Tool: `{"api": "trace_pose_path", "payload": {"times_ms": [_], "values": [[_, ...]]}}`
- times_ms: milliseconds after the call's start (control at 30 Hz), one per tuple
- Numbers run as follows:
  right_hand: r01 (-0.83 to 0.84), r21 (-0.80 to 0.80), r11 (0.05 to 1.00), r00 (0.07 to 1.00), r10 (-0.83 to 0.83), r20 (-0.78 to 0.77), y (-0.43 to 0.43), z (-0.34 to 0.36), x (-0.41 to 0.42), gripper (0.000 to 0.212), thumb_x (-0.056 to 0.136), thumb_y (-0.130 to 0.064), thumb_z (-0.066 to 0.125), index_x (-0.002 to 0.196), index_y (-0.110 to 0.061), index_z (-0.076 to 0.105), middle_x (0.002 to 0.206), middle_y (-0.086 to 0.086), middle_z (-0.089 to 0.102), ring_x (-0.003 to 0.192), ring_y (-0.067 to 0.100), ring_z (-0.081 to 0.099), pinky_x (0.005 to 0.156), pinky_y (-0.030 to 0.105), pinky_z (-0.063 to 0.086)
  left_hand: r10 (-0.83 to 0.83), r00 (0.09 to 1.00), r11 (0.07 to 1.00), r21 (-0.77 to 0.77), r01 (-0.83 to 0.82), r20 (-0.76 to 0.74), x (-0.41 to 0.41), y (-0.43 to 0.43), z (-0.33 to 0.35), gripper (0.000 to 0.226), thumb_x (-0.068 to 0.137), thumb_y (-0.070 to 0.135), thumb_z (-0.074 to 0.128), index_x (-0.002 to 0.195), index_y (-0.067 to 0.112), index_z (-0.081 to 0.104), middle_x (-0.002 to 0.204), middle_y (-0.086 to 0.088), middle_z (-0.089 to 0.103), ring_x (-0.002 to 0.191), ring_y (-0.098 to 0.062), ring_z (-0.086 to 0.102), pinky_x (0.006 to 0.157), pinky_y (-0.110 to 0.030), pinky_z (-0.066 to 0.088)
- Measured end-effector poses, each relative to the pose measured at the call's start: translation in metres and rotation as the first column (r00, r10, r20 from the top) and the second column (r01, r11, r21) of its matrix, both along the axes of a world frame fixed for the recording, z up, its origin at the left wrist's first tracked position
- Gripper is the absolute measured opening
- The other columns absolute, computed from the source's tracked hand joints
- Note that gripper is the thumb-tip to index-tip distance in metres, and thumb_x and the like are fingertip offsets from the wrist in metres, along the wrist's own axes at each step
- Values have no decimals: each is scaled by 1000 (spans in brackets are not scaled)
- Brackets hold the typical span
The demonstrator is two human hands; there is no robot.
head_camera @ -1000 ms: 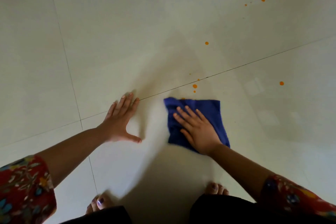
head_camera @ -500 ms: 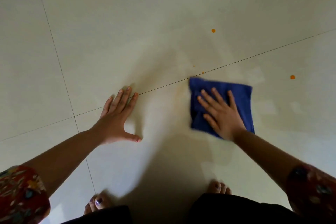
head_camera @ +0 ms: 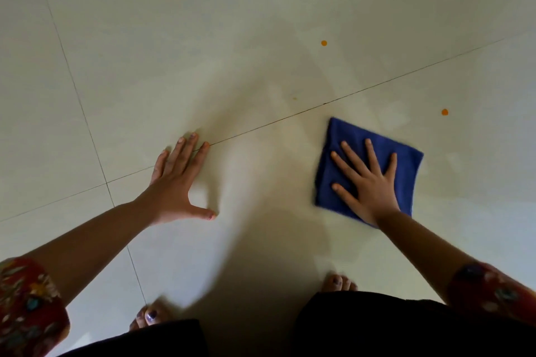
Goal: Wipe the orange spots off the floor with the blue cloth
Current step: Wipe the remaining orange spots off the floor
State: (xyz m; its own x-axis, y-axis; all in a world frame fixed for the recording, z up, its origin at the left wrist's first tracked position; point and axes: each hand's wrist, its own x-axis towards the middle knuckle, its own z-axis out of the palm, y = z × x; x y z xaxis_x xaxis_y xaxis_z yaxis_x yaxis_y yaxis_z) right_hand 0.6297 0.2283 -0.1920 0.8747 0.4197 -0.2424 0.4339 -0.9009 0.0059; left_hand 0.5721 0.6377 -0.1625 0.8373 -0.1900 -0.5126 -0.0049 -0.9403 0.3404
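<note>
Pressing the blue cloth [head_camera: 406, 165] flat to the floor [head_camera: 203, 38] under the spread, straight-fingered right hand [head_camera: 368, 182], with the left hand [head_camera: 177, 182] resting open as a prop, calls for even weight and a slide toward the orange spot [head_camera: 444, 112] near its far corner.

Red floral left sleeve [head_camera: 29, 307] in the bottom-left corner, matching right sleeve [head_camera: 493, 290] bottom-right. Dark garment [head_camera: 377, 327] along the bottom edge. Bare left foot toes [head_camera: 149, 317], purple-painted nail, just above it; right foot toes [head_camera: 339, 282] likewise, blurred. Soft shadow [head_camera: 261, 240] up the middle. Long tile joint [head_camera: 406, 75] crosses a second tile joint [head_camera: 78, 95] at left.
</note>
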Motion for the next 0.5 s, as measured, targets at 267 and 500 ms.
{"api": "trace_pose_path", "payload": {"times_ms": [267, 500], "values": [[-284, 136, 949, 952, 296, -83, 7, -7, -39, 55, 103, -44, 18, 155, -24, 17, 162, -2, 14, 151, 21, 8, 121, 46, 8, -148, 985, 988, -19, 150, 90, 45, -32, 9, 134, 60, 75, 70, 150, 34, -20, 153, 13, -36, 140, -7, -35, 117, -37, -19], [440, 188, 878, 895, -445, -21, -40, -2, 27, 60, 100, -48, 13, 155, -23, 16, 163, -4, 11, 150, 15, 0, 122, 41, 6, -182, 983, 981, 58, 183, -10, 54, -38, -6, 137, 55, 87, 55, 144, 32, -33, 147, 7, -47, 133, -7, -45, 115, -39, -21]]}}
